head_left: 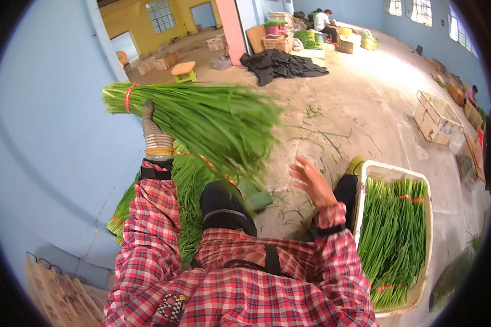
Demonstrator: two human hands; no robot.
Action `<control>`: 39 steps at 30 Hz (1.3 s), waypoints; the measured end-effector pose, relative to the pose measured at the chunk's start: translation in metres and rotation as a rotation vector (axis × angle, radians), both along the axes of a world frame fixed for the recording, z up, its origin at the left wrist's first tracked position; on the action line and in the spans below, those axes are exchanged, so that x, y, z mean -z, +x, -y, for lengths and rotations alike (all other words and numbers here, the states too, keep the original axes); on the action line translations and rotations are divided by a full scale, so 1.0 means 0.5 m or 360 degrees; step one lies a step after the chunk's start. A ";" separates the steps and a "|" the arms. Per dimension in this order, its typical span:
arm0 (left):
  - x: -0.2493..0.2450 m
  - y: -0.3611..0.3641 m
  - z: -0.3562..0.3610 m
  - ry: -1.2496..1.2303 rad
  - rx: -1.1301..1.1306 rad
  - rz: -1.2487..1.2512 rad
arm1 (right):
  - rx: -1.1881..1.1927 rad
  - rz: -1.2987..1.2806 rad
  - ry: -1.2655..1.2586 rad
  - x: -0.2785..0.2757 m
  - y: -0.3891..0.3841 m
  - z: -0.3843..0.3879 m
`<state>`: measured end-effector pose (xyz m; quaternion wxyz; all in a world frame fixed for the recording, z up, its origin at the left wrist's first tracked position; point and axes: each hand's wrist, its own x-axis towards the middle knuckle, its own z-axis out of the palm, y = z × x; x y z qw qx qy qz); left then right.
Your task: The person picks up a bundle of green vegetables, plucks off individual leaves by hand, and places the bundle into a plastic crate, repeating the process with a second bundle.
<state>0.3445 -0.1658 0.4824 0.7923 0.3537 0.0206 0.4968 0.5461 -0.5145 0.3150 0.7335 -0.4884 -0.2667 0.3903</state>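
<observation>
My left hand [156,133], in a striped glove, is closed around a bundle of garlic chives [202,111] and holds it up in front of me. A red band [129,97] ties the bundle near its pale end, and the loose green leaves fan out to the right. My bare right hand [313,180] is in the air with its fingers apart and nothing in it. Below my left forearm lies a heap of more tied chives [188,188]. On my right, a white crate [428,240] holds several banded bundles [393,234].
Loose leaf scraps [327,136] litter the floor ahead. A small stool [184,71] and a black cloth [281,65] lie farther off. An open crate [438,117] stands at the right. Two people work in the background, one in a white top [322,22]. A blue wall [49,125] rises close on my left.
</observation>
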 end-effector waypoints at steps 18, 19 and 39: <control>-0.033 -0.018 -0.039 -0.0285 -0.0307 0.0222 | 0.0051 -0.0018 -0.0072 0.065 -0.056 0.021; -0.031 -0.015 -0.037 -0.0315 -0.0319 0.0225 | 0.0071 0.0057 -0.0013 0.057 -0.064 0.013; 0.052 -0.006 -0.016 -0.0032 -0.0159 0.0091 | 0.0525 0.1799 -0.0590 -0.077 -0.172 -0.073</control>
